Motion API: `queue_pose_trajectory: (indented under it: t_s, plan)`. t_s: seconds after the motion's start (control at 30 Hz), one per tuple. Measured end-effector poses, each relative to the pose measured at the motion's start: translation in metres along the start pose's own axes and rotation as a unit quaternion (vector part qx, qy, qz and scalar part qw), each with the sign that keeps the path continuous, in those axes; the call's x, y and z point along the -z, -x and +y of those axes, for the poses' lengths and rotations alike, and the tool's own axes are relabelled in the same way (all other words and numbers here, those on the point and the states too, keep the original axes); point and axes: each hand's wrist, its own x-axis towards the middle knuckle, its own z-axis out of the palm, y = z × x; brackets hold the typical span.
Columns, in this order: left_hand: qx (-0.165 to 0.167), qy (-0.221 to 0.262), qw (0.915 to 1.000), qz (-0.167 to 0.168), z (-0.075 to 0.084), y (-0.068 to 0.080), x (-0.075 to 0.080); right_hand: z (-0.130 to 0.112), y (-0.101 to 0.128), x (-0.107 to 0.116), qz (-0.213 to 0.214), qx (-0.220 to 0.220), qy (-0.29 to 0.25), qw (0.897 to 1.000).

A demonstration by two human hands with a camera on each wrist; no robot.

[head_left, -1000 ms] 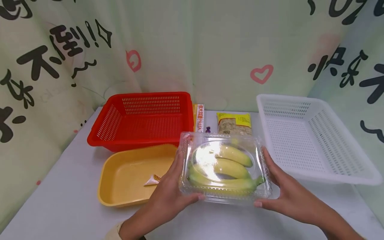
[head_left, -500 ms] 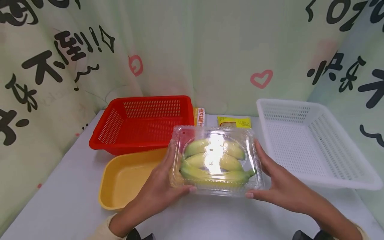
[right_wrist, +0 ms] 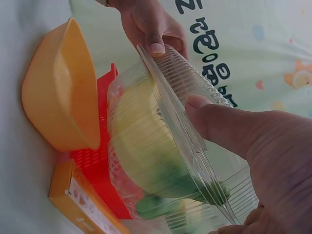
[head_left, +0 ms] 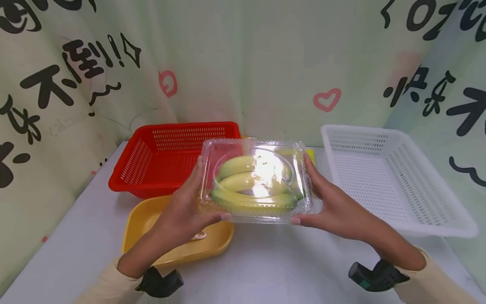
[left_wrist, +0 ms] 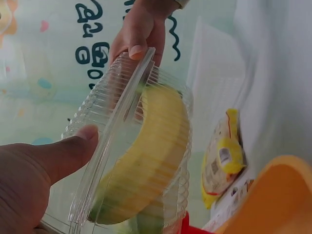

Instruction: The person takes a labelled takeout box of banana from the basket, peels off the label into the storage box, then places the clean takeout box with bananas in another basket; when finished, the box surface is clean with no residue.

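A clear plastic clamshell box (head_left: 265,216) with several yellow-green bananas (head_left: 243,181) inside is held up above the table. My left hand (head_left: 186,204) grips its left side, thumb along the front rim. On the opposite side my right hand (head_left: 334,202) grips it the same way, with its thumb at the front right corner. The lid is down. Through the clear wall in the left wrist view one banana (left_wrist: 156,141) shows closely; the right wrist view shows green ends (right_wrist: 151,205) of the fruit. Glare hides part of the bananas in the head view.
Behind on the left stands a red basket (head_left: 148,185), with a yellow basin (head_left: 216,249) in front holding a small packet (head_left: 199,235). To the right is a white basket (head_left: 436,230). A yellow bag (left_wrist: 219,161) and an orange-white carton (right_wrist: 87,202) lie behind the box.
Both hands have raised the clamshell box and moved it left. It now covers most of the yellow bag and the carton in the head view. The baskets stay in place.
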Motion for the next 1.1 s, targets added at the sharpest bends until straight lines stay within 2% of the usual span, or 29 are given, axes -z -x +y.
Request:
queue_pose_trajectory:
  t_s: [0.17,0.4,0.57,0.73,0.83,0.97,1.1]
  plan:
    - [-0.015,-0.016,0.9997,0.010,-0.006,-0.008,0.016,-0.002,-0.021,-0.002,0.000,0.022,-0.014,1.000]
    - [-0.022,-0.083,0.9962,0.015,-0.019,-0.018,0.038,-0.006,-0.048,-0.006,0.002,0.020,-0.017,1.000]
    - [-0.010,-0.102,0.9944,0.023,-0.030,-0.022,0.054,-0.009,-0.067,-0.012,0.004,0.023,-0.019,1.000]
    - [0.007,-0.102,0.9943,0.030,-0.041,-0.028,0.067,-0.014,-0.085,-0.018,0.006,0.032,-0.019,0.999]
    - [0.031,-0.091,0.9948,0.034,-0.047,-0.031,0.075,-0.016,-0.096,-0.024,0.015,0.033,0.002,0.999]
    - [0.058,-0.087,0.9941,0.032,-0.056,-0.035,0.088,-0.018,-0.111,-0.034,0.018,0.026,0.003,0.999]
    - [0.070,-0.090,0.9932,0.023,-0.064,-0.039,0.097,-0.016,-0.123,-0.042,0.020,0.018,-0.005,1.000]
